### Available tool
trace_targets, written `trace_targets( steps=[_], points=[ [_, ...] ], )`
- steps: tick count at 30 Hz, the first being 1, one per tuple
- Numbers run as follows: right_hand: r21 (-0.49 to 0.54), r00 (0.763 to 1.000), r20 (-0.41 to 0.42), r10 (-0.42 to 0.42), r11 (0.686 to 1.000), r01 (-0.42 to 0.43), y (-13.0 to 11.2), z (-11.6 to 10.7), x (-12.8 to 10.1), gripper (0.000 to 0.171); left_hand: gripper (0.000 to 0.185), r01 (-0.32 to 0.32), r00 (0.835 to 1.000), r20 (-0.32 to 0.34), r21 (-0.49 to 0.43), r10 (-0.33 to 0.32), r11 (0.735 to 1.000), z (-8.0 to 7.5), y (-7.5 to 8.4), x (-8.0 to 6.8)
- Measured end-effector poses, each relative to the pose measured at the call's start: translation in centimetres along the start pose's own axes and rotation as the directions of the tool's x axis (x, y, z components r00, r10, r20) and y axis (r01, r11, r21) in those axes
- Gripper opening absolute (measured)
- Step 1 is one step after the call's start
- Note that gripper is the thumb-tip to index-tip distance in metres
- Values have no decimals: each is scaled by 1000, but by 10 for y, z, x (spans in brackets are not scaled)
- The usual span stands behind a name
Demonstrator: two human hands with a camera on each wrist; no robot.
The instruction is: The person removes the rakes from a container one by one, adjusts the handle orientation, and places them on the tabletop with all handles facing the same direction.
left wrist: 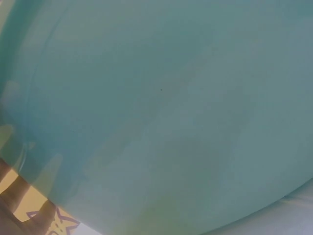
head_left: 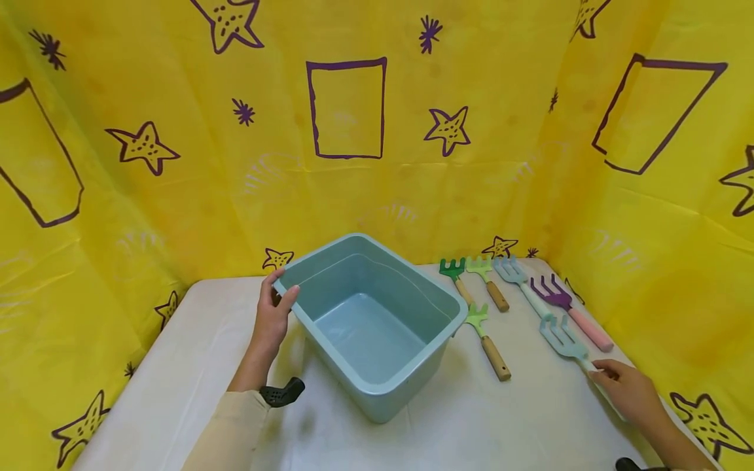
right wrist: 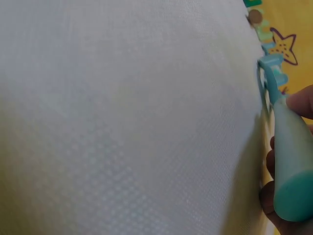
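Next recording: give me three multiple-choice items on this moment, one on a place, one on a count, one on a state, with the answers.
1. Where do the garden tools lie relative to the teal bin?
A. inside it
B. on the table to its right
C. to its left

2. How many tools show in the head view?
A. three
B. four
C. six

3. What is the right hand doing?
A. closing on the handle of the light blue fork
B. resting flat on the table
C. gripping the bin's rim

Answers:
1 B: they lie on the white table, the bin's inside bare.
2 C: six heads can be counted.
3 A: the right wrist view shows fingers round the handle; the left hand holds the rim.
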State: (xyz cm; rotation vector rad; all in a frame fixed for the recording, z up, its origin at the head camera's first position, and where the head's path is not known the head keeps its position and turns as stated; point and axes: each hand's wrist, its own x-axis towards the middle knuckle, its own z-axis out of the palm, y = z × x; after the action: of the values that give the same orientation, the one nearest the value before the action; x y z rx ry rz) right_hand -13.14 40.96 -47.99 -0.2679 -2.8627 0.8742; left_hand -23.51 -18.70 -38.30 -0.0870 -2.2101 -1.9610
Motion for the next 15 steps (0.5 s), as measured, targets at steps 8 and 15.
trace_targets(
  steps=[8,15],
  points=[
    [-33,1000,-16,19,999,-19,7,0,0,41,59,-18,1000,-2,12,18,1000,-1,3,0],
    [-58,998,-52,21,998,-24,11,1,2,39,59,-2,1000,-7,24,2,1000,-5,-2,4]
  ],
)
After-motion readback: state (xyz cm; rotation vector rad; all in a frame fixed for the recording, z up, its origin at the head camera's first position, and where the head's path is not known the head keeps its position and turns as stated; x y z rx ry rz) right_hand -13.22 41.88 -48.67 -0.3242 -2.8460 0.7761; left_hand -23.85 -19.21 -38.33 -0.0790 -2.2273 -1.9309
